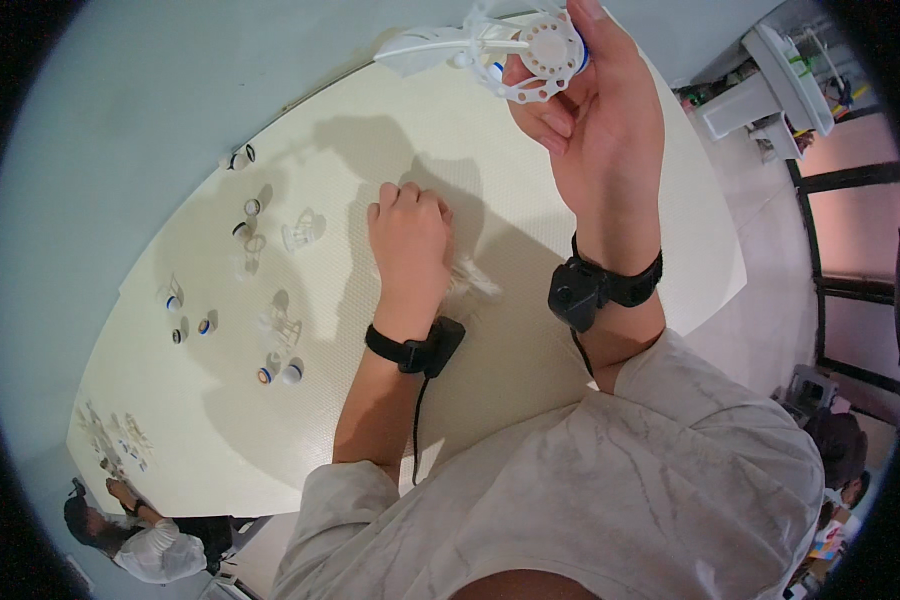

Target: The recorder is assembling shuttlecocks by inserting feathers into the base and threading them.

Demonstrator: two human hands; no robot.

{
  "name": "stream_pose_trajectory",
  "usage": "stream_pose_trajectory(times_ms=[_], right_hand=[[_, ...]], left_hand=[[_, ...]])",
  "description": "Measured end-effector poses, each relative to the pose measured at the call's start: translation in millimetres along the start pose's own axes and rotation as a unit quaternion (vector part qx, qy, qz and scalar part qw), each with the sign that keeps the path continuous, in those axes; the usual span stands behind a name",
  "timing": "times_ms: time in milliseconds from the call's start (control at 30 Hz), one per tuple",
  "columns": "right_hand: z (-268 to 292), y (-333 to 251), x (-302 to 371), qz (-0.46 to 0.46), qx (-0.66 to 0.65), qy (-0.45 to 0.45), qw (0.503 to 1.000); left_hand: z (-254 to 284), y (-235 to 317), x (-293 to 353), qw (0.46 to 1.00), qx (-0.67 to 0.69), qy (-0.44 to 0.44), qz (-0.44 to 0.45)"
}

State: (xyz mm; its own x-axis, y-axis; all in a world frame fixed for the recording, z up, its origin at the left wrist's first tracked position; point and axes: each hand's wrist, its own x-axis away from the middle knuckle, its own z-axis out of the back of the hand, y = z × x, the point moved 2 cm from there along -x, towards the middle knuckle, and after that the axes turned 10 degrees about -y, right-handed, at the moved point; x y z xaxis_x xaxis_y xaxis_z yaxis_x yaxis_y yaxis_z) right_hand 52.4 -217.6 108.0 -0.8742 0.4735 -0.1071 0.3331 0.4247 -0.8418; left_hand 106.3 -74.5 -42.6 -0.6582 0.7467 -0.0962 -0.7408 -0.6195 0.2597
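My right hand is raised at the top of the view, its fingers closed on a shuttlecock. That shuttlecock has a white openwork plastic frame, a disc with a ring of small holes and a blue band. One white feather sticks out from it to the left; part of the frame is cut off by the picture's upper edge. Lower down, over the table, my left hand is curled with its knuckles up. Its fingertips are hidden, so whatever it may hold cannot be seen. White feathers lie beside its wrist.
On the white table, several round caps with coloured bands and clear plastic frames lie to the left. A co-worker sits at the far left corner near more small parts. A white shelf unit stands at right.
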Motion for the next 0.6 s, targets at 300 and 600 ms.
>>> stream_pose_trajectory(times_ms=[300,600], right_hand=[[-1,4,5,0.055,0.050,-0.055,0.996],[-33,23,25,-0.061,0.080,-0.104,0.990]], left_hand=[[71,-26,10,0.829,0.534,0.134,0.095],[114,-19,32,0.503,0.826,0.255,-0.010]])
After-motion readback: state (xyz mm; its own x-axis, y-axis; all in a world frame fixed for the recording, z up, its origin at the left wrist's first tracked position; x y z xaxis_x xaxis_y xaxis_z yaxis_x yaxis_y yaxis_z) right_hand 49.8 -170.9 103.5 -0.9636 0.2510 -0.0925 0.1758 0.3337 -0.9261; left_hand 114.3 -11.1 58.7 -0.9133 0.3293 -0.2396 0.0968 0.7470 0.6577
